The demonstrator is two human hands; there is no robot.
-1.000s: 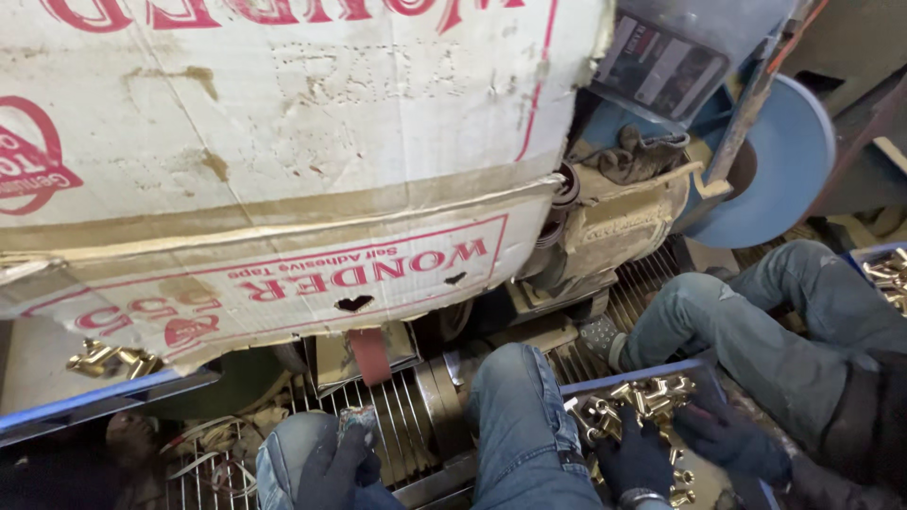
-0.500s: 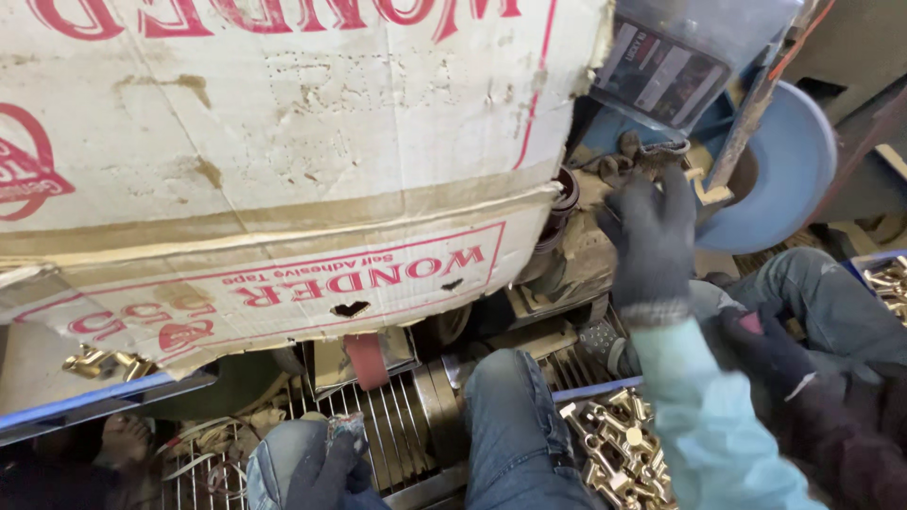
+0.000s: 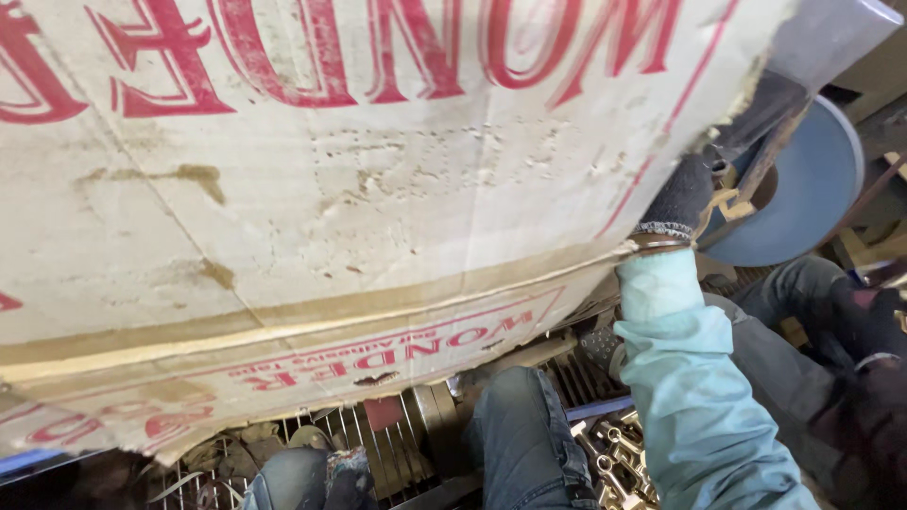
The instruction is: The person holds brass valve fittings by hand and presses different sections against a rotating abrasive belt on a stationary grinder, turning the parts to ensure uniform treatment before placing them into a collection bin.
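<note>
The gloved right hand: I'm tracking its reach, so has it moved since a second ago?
Yes. The right hand has risen from the brass parts by the knees to beside the blue grinding wheel, at the cardboard box's edge.

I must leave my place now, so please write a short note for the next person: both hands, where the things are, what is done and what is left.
Right hand: gloved, raised beside the blue wheel. A brass piece shows right at the glove, but the box hides the fingers, so the grip is unclear.
Left hand: low at the bottom edge, mostly cut off, so its state is unclear.
Things: more brass parts lie in the tray by the knee.
Done: one piece is up at the wheel.
Left: the many parts in the tray.
Another person sits on the right.
</note>
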